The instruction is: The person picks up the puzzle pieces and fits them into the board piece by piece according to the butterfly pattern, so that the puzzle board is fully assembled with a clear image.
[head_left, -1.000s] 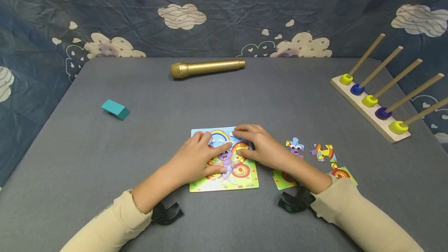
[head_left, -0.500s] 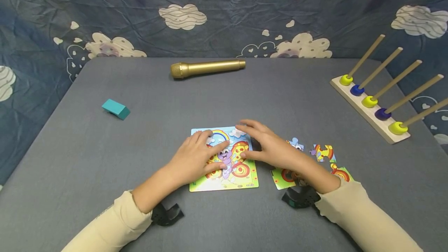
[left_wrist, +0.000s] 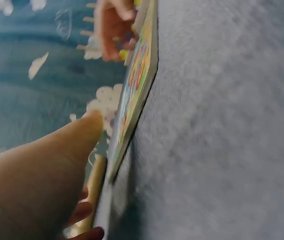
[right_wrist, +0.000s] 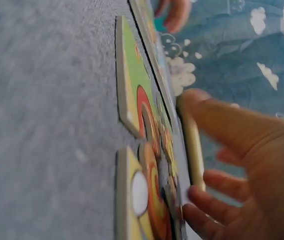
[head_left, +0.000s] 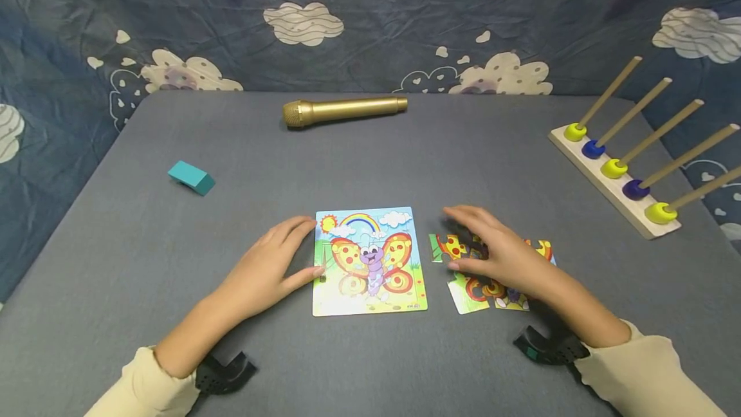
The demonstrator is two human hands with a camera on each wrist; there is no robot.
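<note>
A square butterfly puzzle board (head_left: pixel 370 295) lies flat on the grey table, its picture showing a sun, rainbow and purple-bodied butterfly. At its left edge is my left hand (head_left: pixel 267 267), fingers spread, thumb tip overlapping the rim; nothing is in its grasp. My right hand (head_left: pixel 503 255) reaches over loose puzzle pieces (head_left: pixel 467 295) right of the board, partly hiding them. Its thumb and fingers are apart, with no piece held between them. In the right wrist view, thick flat pieces (right_wrist: pixel 134 80) lie below and beside that hand (right_wrist: pixel 251 165).
A gold microphone (head_left: pixel 347 110) lies at the table's back. The teal block (head_left: pixel 192 177) sits at the left. On the right stands a wooden peg rack (head_left: pixel 616 182) with yellow and blue beads. Behind hangs a dark blue cloth (head_left: pixel 382 18) with cloud prints.
Both hands have come off the board's picture, the left drawing back to the left edge, the right moving right over the loose pieces. The board's sun and left wing now show.
</note>
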